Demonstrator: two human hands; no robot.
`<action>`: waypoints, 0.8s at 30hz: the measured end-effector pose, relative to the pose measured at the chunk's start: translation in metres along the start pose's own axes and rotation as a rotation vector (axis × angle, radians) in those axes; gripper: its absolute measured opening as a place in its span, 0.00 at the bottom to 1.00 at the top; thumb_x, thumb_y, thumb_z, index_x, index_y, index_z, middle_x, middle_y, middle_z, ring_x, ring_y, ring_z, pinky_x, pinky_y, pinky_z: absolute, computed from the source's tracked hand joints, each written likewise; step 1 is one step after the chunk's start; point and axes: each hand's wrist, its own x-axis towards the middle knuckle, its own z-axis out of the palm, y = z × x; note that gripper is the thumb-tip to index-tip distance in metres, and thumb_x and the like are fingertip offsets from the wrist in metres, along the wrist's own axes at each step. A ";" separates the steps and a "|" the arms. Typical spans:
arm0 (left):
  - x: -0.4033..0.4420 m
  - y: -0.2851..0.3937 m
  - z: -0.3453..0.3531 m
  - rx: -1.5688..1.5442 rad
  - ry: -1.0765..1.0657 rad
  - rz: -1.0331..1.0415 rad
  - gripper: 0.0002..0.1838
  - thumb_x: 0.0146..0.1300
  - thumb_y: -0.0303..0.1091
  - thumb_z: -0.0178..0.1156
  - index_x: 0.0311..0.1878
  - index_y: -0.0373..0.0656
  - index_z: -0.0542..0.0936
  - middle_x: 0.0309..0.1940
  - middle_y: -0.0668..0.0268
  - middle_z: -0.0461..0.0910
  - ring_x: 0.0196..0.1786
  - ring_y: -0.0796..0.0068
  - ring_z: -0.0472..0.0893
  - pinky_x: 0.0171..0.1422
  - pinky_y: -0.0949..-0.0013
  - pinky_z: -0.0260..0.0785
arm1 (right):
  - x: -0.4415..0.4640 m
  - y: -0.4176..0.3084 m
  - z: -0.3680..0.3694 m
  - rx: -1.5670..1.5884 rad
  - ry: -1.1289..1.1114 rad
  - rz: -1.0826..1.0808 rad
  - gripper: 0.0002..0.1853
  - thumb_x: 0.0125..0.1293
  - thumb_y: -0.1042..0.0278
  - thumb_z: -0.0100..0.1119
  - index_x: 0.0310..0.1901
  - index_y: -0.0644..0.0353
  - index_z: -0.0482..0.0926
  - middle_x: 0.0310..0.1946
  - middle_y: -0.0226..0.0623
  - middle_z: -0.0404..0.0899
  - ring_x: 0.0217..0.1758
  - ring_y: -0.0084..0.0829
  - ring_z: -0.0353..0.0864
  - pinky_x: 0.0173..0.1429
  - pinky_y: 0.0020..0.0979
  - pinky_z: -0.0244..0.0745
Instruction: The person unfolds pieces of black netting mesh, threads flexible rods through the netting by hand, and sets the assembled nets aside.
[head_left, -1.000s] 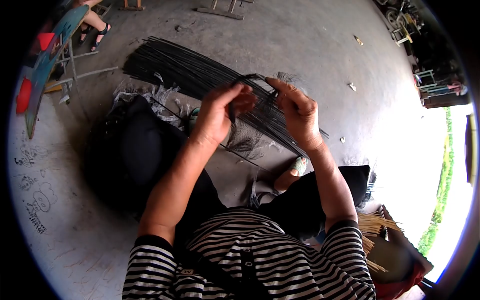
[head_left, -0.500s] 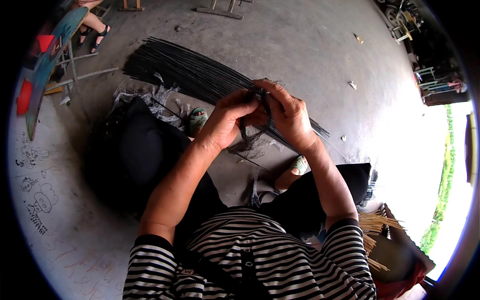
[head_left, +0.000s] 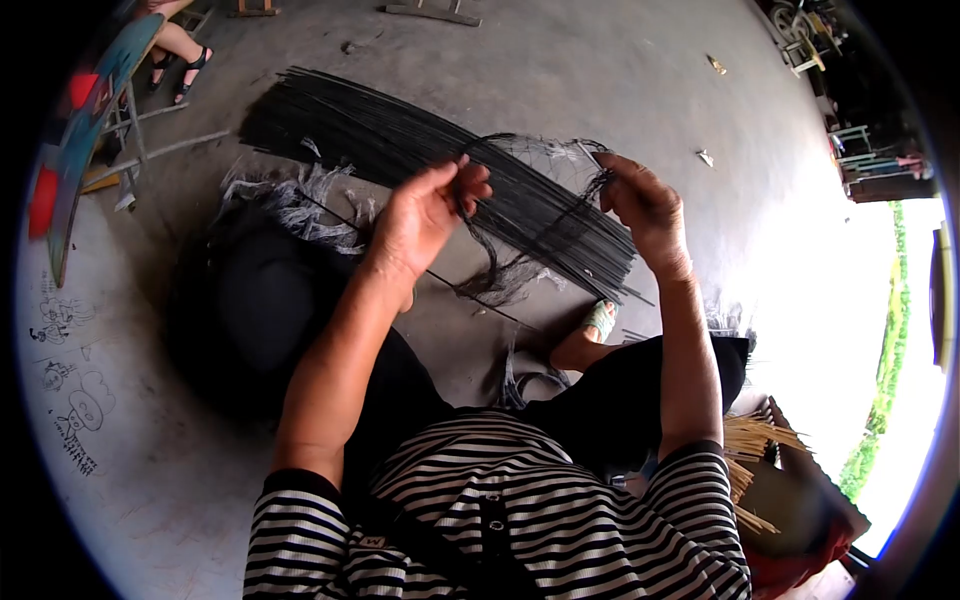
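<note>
Fine dark netting (head_left: 493, 280) made of thin strands stretches in a loose loop between my two hands, and its lower part droops in a frayed clump. My left hand (head_left: 425, 212) has its thumb and fingers curled around one edge of it. On the other side, my right hand (head_left: 645, 208) pinches the opposite edge between thumb and fingertips. Beneath the netting, a wide bundle of long thin black rods (head_left: 345, 125) lies across the concrete floor. Wispy pale-grey fibres (head_left: 310, 195) are heaped beside my left leg.
My sandalled foot (head_left: 598, 322) is close to the rods' right end. Light sticks (head_left: 755, 450) stick out of a container at lower right. At upper left, a tilted board (head_left: 85, 170) stands near metal legs and another person's feet (head_left: 190, 75). Wooden stand legs (head_left: 432, 14) are at the top.
My hands have moved apart from close together, the left one leftward and the right one rightward. The bunched netting has spread out between them.
</note>
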 end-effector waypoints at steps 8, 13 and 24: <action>0.001 -0.011 0.019 0.312 -0.065 0.175 0.09 0.58 0.37 0.64 0.37 0.43 0.78 0.31 0.70 0.77 0.38 0.79 0.75 0.46 0.73 0.65 | -0.001 -0.017 0.013 -0.565 0.042 -0.364 0.25 0.55 0.85 0.53 0.53 0.48 0.78 0.32 0.32 0.80 0.31 0.28 0.82 0.37 0.28 0.79; -0.002 -0.003 0.031 0.279 -0.058 0.213 0.09 0.60 0.38 0.63 0.36 0.43 0.78 0.35 0.66 0.80 0.41 0.74 0.79 0.46 0.70 0.70 | -0.006 -0.011 0.016 -0.843 0.023 -0.456 0.21 0.56 0.80 0.54 0.51 0.47 0.77 0.29 0.30 0.79 0.28 0.33 0.81 0.29 0.32 0.76; -0.007 -0.011 0.036 0.182 -0.069 0.135 0.07 0.62 0.36 0.61 0.36 0.43 0.79 0.32 0.66 0.81 0.35 0.73 0.80 0.41 0.69 0.71 | 0.000 -0.021 0.043 -0.213 0.074 -0.255 0.19 0.60 0.81 0.51 0.52 0.51 0.77 0.27 0.35 0.78 0.26 0.33 0.78 0.31 0.31 0.75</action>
